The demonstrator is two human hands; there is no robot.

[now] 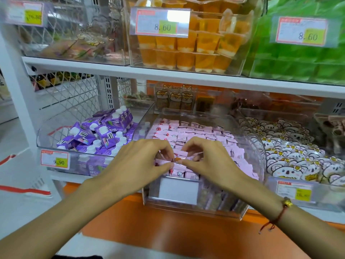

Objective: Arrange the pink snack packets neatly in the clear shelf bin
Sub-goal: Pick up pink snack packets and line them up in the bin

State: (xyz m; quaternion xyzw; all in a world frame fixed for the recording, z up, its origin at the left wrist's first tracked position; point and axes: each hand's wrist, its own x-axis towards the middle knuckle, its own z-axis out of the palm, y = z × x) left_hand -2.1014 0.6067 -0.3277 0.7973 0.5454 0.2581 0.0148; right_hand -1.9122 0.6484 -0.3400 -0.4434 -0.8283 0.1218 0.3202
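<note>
**Inspector:** Which step is in hand?

**Onlooker:** Mid-arrangement, by my reading. The clear plastic shelf bin [248,133] sits at the centre of the frame on the lower shelf, and the small pink foil snack packets [197,132] fill it. The back rows look squared; the front rows are loose. The left hand [141,161] and the right hand [209,159] are both in the front of the bin, fingers curled and pinching packets where the fingertips meet.

**Inspector:** The next move?

**Onlooker:** Likely standing those pinched packets upright and pressing them against the ordered rows behind.

**Inspector:** Edges and room?

**Onlooker:** The bin's front lip lies just under the wrists, and its curved side walls flank both hands. The white shelf board [168,73] overhangs the bin, so the way in is from the front.
</note>
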